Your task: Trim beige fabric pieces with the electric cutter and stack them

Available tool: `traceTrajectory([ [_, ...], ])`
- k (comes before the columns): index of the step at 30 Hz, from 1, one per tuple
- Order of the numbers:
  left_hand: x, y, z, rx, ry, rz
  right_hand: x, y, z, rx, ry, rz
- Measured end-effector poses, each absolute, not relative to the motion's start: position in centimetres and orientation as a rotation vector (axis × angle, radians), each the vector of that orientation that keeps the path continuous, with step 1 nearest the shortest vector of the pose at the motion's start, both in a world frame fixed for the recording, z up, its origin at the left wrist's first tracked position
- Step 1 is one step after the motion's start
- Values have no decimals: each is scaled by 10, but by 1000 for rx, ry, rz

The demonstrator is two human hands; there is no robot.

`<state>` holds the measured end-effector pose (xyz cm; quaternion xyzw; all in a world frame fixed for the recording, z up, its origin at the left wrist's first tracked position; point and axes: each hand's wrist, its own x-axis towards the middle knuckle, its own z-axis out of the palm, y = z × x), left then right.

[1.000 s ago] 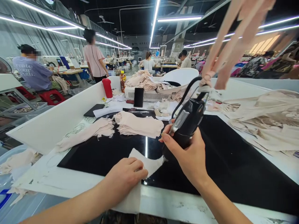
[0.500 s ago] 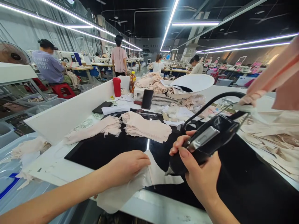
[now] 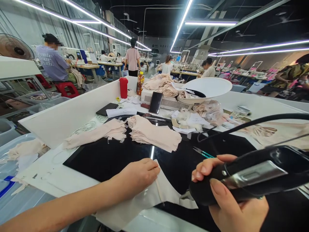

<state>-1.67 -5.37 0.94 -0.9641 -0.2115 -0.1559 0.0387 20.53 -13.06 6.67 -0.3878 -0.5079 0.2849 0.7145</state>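
My left hand (image 3: 137,175) lies knuckles up on a pale fabric piece (image 3: 169,193) at the near edge of the black work surface (image 3: 108,158), fingers curled and pressing it down. My right hand (image 3: 231,206) is wrapped round a black corded cutting tool (image 3: 253,174), held almost level, its tip close to the fabric's right edge. The tool's black cable (image 3: 253,122) arcs away to the right.
Two stacks of pink fabric pieces (image 3: 154,133) (image 3: 96,133) lie further back. Small scissors (image 3: 202,152), a phone (image 3: 155,102), a red bottle (image 3: 123,87), a white crate (image 3: 169,101) and a heap of cloth (image 3: 265,132) crowd the table. Other people work at machines behind.
My right hand has tipped the tool from upright to nearly level and carried it right and nearer. The fabric piece has slid toward the table edge under my left hand.
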Motion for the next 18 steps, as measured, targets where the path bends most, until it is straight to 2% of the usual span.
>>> traceTrajectory([
  [10,-15,-56,4,-2916,-609,-631,190,-97,84,-790,-962,615],
  [18,-12,-56,4,-2891,-576,-701,168,-53,75,-757,-924,669],
])
